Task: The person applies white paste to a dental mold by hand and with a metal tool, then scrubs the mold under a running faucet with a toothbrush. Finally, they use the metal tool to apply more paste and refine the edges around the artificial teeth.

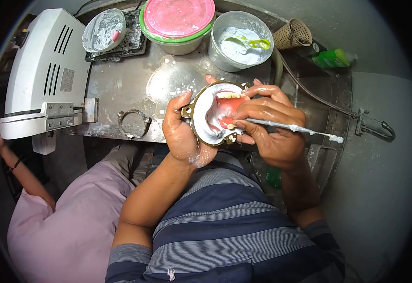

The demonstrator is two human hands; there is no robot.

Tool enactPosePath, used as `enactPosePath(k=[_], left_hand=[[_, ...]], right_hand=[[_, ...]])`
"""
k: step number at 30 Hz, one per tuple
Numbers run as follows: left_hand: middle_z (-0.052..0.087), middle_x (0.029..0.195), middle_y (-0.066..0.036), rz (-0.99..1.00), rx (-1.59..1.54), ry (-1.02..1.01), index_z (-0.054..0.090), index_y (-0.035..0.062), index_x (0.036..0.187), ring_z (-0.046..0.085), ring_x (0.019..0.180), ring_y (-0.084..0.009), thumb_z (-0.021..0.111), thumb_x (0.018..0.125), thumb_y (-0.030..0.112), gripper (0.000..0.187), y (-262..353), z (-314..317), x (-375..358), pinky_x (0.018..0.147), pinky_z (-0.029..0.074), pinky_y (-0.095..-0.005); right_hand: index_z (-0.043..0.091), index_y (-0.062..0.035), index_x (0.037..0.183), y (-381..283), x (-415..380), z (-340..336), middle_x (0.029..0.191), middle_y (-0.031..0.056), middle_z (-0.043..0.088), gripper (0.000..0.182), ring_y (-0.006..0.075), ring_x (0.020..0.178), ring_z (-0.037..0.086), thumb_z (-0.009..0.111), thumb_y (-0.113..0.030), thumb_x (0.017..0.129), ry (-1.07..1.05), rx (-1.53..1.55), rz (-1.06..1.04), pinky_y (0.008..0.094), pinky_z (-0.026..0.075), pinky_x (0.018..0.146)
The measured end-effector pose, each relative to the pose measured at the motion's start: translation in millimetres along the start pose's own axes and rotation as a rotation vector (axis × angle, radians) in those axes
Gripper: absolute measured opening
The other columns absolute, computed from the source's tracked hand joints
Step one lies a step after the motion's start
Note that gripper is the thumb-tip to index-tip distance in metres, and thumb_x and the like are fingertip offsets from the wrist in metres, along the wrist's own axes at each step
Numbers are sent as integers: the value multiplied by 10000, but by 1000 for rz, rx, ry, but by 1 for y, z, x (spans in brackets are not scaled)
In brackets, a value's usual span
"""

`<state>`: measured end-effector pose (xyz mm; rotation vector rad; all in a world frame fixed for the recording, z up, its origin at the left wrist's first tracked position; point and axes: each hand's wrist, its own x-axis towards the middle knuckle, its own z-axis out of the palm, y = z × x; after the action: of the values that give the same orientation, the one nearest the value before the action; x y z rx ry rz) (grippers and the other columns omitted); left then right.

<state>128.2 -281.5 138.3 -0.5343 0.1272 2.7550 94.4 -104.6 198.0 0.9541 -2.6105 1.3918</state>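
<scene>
My left hand (182, 134) is wrapped round the left side of a brass denture flask (192, 113), holding it up over the counter edge. White plaster (201, 115) fills the flask around a pink denture base (229, 104) with a row of cream teeth (229, 95). My right hand (279, 129) grips a thin metal spatula (281, 125) whose far end carries a white lump and points right. Its fingertips touch the denture near the right side of the flask. The spatula's other end is hidden by the fingers.
A metal flask ring (134, 124) lies at the counter's front edge. Behind stand a plaster bowl (89, 35) on a scale, a pink-lidded tub (177, 47) and a powder tub (222, 56) with a green scoop. A white machine (41, 61) and another person (74, 207) are at left.
</scene>
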Motion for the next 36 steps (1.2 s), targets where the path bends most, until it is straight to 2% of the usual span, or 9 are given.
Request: enactPosePath(k=[2,5,12,14,23,26,28,32,36], left_hand=[[630,1324,-212,-61,-52,-209,525,0,1397,653,1176,-372,432,1004,444,600,1,-2,-1,988,561,-537],[611,1360,-217,-41,-30,-150,507,11,1431,631,1212,-351,408,993,509,670,-2,-5,1,1035,514,-494],[614,1357,-216,-55,-19,-167,517,10,1422,632,1208,-351,419,992,511,667,-4,-5,-2,1022,519,-488],[618,1353,-215,-91,-77,-249,522,8,1417,635,1200,-353,428,990,506,663,-2,-3,-1,1023,517,-490],[636,1330,-205,-169,-141,-282,540,32,1411,644,1183,-358,439,986,509,647,-3,1,-5,1019,519,-498],[641,1325,-199,-166,-125,-205,554,38,1396,649,1176,-355,441,989,515,637,-4,2,-6,1009,528,-501],[643,1322,-199,-167,-114,-181,558,39,1392,651,1175,-353,441,990,521,638,-4,3,-5,1008,530,-503],[648,1315,-197,-151,-74,-144,561,40,1391,656,1172,-349,438,995,542,652,-2,-2,-3,1013,531,-513],[647,1316,-197,-161,-94,-95,560,38,1395,656,1173,-348,437,993,556,667,-4,1,-6,1016,530,-518]], right_hand=[[775,-60,914,2,2,1,910,62,762,171,293,991,677,854,-59,762,16,-7,-13,464,527,967],[782,-65,920,4,2,0,912,54,766,165,282,968,661,852,-74,771,-2,7,-26,463,524,967],[793,-63,902,6,-2,1,908,47,777,144,265,955,644,856,-84,774,20,43,49,479,511,984],[793,-61,907,4,-2,-6,908,51,778,147,264,956,646,856,-81,775,-17,65,37,483,508,990],[789,-67,906,3,-2,-4,903,46,781,145,253,948,651,853,-85,777,-41,44,21,485,496,1014],[788,-65,905,5,-3,-2,905,47,779,136,248,943,647,842,-78,780,-46,32,37,492,495,1021],[786,-60,924,8,-5,6,898,51,776,152,255,935,667,833,-66,780,96,16,65,505,487,1043],[779,-47,949,5,-3,0,887,71,768,179,269,932,713,827,-44,777,-34,4,1,519,477,1067],[784,-53,918,6,-2,2,893,60,775,167,257,934,704,849,-69,765,50,25,57,516,478,1067]])
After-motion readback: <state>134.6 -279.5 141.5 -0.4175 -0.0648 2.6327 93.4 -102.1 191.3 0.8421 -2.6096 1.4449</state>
